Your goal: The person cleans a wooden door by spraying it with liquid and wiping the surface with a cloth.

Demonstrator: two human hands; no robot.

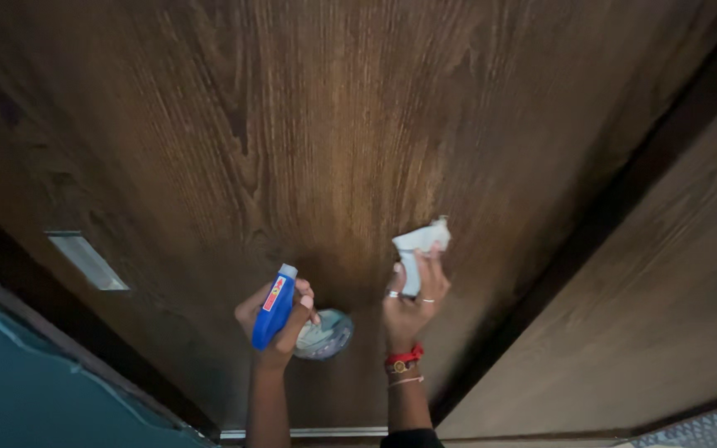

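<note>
Head view: the left hand (280,319) grips a blue spray bottle (273,310) close to the dark wooden door (325,141). The right hand (410,303) pinches a white cloth (419,249) flat against the door, just beside the bottle. A metal plate (87,260) sits at the door's left edge.

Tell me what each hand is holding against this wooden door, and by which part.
Left hand holds a blue spray bottle around its body. Right hand pinches a crumpled white cloth by its lower end.
</note>
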